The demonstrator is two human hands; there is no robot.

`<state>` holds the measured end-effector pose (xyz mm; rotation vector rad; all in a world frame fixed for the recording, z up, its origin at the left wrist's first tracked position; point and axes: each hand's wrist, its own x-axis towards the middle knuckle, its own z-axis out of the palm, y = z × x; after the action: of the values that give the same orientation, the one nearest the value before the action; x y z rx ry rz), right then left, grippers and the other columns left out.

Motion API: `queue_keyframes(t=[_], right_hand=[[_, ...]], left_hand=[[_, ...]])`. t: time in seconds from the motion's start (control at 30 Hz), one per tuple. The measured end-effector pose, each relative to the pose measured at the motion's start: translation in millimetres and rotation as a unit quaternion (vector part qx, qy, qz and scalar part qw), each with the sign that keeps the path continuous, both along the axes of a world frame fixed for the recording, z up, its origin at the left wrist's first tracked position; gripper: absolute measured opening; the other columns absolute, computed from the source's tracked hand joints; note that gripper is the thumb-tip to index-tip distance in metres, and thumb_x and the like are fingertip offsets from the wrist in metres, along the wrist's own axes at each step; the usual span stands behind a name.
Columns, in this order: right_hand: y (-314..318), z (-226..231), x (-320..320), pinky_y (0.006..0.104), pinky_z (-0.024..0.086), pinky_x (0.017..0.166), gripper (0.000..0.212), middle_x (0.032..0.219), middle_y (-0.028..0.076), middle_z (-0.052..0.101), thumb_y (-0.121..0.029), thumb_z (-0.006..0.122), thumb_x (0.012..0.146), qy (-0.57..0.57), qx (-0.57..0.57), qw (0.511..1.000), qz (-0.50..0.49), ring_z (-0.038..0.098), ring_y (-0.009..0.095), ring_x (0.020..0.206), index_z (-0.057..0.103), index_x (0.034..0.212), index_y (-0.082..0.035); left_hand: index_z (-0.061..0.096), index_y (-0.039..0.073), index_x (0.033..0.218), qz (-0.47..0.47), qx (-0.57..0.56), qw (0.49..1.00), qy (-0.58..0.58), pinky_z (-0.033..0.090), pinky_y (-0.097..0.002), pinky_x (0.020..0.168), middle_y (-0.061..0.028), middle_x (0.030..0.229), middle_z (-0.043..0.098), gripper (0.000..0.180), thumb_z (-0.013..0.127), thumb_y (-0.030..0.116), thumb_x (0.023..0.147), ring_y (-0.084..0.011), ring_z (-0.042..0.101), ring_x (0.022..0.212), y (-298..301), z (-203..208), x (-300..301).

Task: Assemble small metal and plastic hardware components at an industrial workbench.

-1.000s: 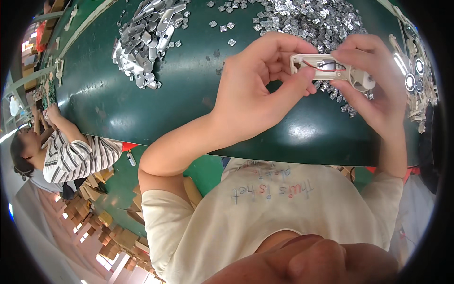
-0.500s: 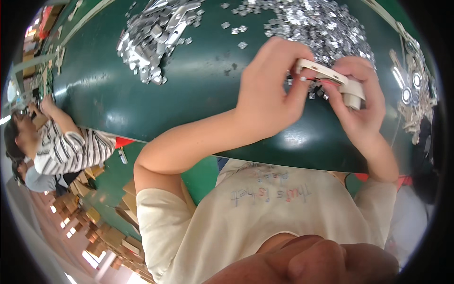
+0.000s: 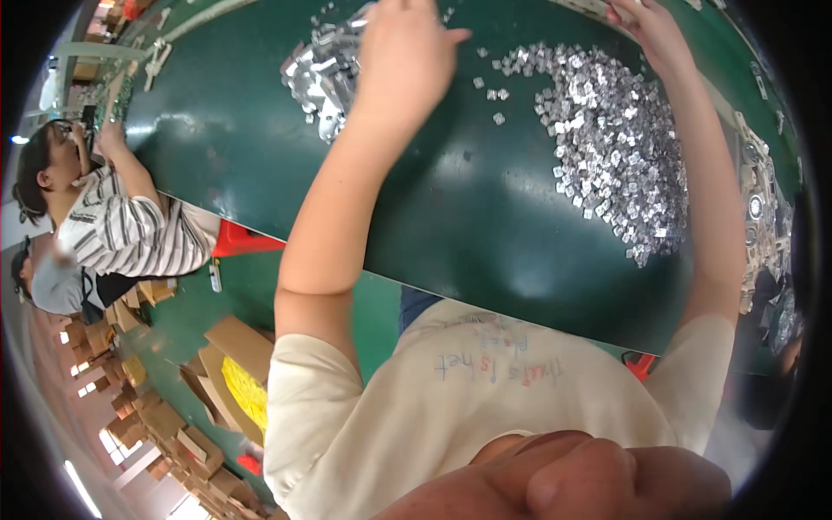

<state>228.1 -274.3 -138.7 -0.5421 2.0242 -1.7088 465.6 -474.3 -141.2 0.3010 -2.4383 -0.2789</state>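
Observation:
My left hand (image 3: 403, 65) is over the far left of the green table, partly covering a heap of larger shiny metal pieces (image 3: 325, 82). Its thumb stands out to the right and the hand looks open. The other fingertips are blurred and cut off by the upper edge. My right hand (image 3: 654, 35) reaches past a pile of small silvery square pieces (image 3: 611, 147) to the rail along the table's far side. Its fingers are bent but apart, partly cut off by the picture edge, with nothing visible in them.
Several loose square pieces (image 3: 491, 94) lie between the two heaps on the green tabletop (image 3: 485, 208). Whitish parts (image 3: 756, 208) line the right side. A co-worker in a striped shirt (image 3: 130, 221) is at the left. Below stands an open carton (image 3: 230, 373) holding something yellow.
The cream-coloured plastic part that both hands held is out of sight. My hands have moved apart, the left to the metal heap, the right to the table's far side.

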Motion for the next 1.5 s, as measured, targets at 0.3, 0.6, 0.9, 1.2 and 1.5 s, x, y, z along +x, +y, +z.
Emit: queue_keyframes(t=[0.3,0.6,0.9,1.2,1.5], right_hand=[[49.4,8.1,111.2,0.0282,0.045,0.074,0.034,0.093,0.006,0.06,-0.02,0.07,0.074,0.32,0.259,0.899,0.151,0.056,0.018,0.085,0.062,0.104,-0.005],[75.0,-4.5,124.5,0.0312,0.043,0.073,0.018,0.088,0.006,0.054,-0.007,0.064,0.074,0.536,0.228,0.81,0.071,0.052,0.023,0.085,0.064,0.092,-0.006],[79.4,-0.7,133.1,0.0195,0.038,0.065,0.027,0.082,0.0,0.049,-0.012,0.047,0.091,0.146,0.094,0.983,0.059,0.044,0.006,0.072,0.055,0.116,-0.004],[73.6,22.3,161.4,0.0237,0.049,0.06,0.021,0.087,0.011,0.063,-0.007,0.057,0.084,-0.058,-0.077,0.987,0.126,0.056,0.009,0.068,0.058,0.103,0.003],[69.9,29.8,173.6,0.0231,0.052,0.057,0.022,0.085,0.011,0.064,-0.002,0.057,0.083,-0.12,-0.092,0.979,0.139,0.059,0.01,0.068,0.055,0.104,0.002]], left_hand=[[0.065,0.0,0.081,0.036,0.084,0.956,-0.278,0.047,-0.0386,0.069,-0.0193,0.077,0.062,0.013,0.063,0.011,0.074,-0.0335,0.06,0.076,0.3,3.4,20.4],[0.06,0.003,0.092,-0.116,0.246,0.95,-0.151,0.041,-0.0222,0.057,-0.0041,0.072,0.06,0.019,0.053,0.02,0.088,-0.0103,0.055,0.062,22.6,8.8,7.9],[0.049,-0.007,0.119,-0.271,0.747,0.576,-0.189,0.033,-0.0192,0.061,-0.0015,0.079,0.048,0.036,0.047,0.017,0.092,-0.0081,0.04,0.07,57.1,7.1,12.0],[0.055,-0.006,0.104,-0.25,0.65,0.714,-0.073,0.046,-0.0245,0.058,-0.0125,0.088,0.06,0.022,0.055,-0.005,0.082,-0.0155,0.058,0.07,85.5,13.7,27.7],[0.057,-0.001,0.091,-0.247,0.753,0.609,-0.011,0.046,-0.0274,0.068,-0.012,0.092,0.062,0.009,0.055,-0.001,0.082,-0.0162,0.057,0.076,94.6,7.1,27.1]])
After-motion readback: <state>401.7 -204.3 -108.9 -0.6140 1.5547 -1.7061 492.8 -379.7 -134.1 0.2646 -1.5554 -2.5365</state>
